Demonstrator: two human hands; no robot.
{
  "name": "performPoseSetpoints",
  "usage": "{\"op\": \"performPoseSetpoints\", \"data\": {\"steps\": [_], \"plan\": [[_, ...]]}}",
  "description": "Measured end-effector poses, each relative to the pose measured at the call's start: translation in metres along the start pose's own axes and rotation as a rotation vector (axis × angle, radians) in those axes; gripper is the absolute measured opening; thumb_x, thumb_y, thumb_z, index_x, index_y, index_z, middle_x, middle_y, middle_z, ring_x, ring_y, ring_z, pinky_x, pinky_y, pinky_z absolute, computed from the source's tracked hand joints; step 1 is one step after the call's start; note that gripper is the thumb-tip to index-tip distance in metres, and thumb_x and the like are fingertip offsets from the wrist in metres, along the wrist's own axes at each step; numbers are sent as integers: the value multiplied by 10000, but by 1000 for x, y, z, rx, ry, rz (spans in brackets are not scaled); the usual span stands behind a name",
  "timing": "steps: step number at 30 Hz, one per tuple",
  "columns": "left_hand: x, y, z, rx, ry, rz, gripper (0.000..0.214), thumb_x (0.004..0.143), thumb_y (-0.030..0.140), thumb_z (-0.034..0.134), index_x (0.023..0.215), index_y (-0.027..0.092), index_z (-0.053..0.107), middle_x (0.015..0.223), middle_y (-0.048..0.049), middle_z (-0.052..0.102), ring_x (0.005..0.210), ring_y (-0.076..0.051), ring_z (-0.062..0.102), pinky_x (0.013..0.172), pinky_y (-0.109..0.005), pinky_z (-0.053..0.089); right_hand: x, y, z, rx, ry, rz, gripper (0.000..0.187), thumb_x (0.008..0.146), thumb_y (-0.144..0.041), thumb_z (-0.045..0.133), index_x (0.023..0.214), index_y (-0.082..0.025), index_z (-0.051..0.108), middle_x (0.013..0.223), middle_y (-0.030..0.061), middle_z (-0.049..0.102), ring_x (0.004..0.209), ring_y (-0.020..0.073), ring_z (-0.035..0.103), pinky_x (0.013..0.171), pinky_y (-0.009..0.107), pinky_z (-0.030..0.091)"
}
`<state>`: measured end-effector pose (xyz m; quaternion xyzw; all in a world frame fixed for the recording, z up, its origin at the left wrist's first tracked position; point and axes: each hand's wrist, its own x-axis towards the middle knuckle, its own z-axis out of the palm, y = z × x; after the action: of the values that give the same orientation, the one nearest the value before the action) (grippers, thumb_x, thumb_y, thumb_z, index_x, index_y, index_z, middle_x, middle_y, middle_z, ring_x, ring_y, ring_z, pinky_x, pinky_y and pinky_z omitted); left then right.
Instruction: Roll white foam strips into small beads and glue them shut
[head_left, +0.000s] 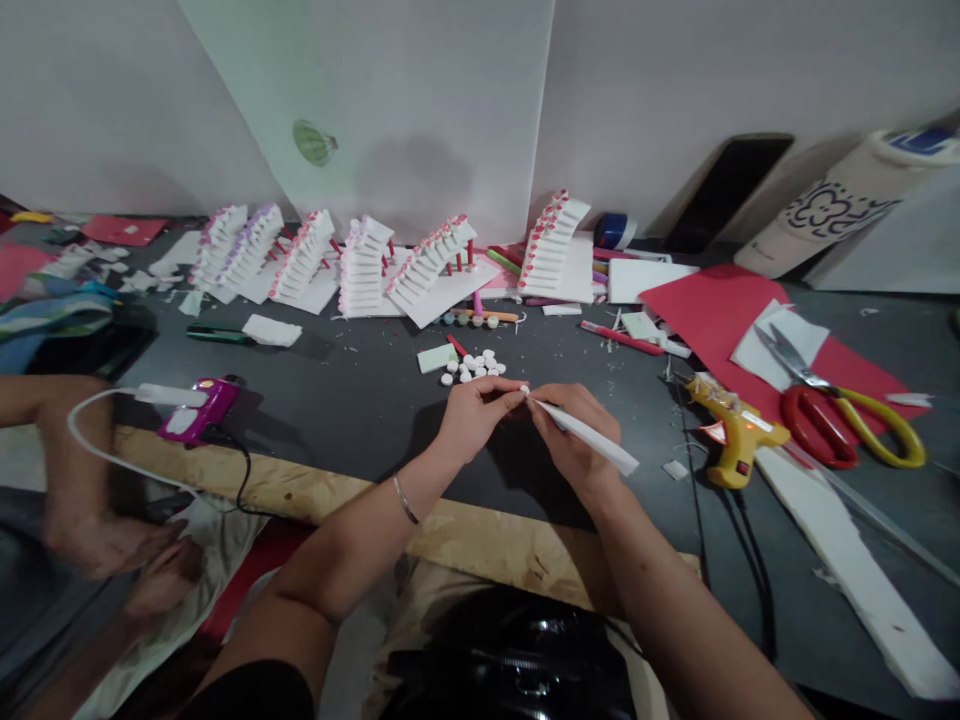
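My left hand [480,408] is closed in a pinch on a small white round piece [524,390]. Close beside it, my right hand [577,430] grips a narrow, pointed white paper strip [589,437], its tip near the round piece. The fingertips of both hands almost meet. Just beyond my left hand lies a pile of similar white round pieces [480,365]. A pale green block [437,358] and a red stick [457,346] sit next to the pile.
Small white stepped models [431,262] with red or purple dots line the back. To the right are a yellow glue gun [739,430], scissors [832,405] and a bottle [832,205]. A purple power adapter [199,410] and another person's hands [142,550] are at left.
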<state>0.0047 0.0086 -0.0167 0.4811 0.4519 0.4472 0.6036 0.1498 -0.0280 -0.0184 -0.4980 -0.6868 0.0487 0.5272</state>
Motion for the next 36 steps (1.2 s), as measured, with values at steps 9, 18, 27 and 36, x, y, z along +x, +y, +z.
{"op": "performPoseSetpoints", "data": {"steps": [9, 18, 27, 36], "plan": [[0, -3, -2, 19, -9, 11, 188, 701, 291, 759, 844, 171, 768, 766, -34, 732, 661, -134, 642, 680, -286, 562, -1, 1, 1, -6, -2, -6, 111, 918, -243, 577, 849, -259, 662, 797, 38, 746, 726, 181, 685, 692, 326, 551], [-9, 4, 4, 418, 78, 374, 123, 831, 252, 634, 844, 204, 746, 856, -58, 723, 793, -165, 659, 718, -275, 524, -2, 1, 4, -29, 43, 11, 86, 904, -198, 605, 873, -245, 670, 786, 26, 740, 703, 168, 693, 666, 286, 549], [1, 4, -3, -71, -127, -5, 295, 663, 390, 813, 788, 148, 698, 731, -6, 642, 607, -112, 597, 545, -248, 552, -5, 3, -2, 92, -37, 144, 68, 897, -250, 616, 887, -241, 682, 842, 33, 735, 769, 174, 700, 706, 295, 555], [3, 6, -5, -151, -195, -124, 442, 583, 411, 867, 889, 110, 762, 704, -32, 703, 616, -114, 648, 606, -254, 587, -4, 6, -3, 153, -66, 158, 59, 894, -269, 619, 898, -242, 670, 851, 39, 719, 777, 179, 684, 718, 321, 552]]}}
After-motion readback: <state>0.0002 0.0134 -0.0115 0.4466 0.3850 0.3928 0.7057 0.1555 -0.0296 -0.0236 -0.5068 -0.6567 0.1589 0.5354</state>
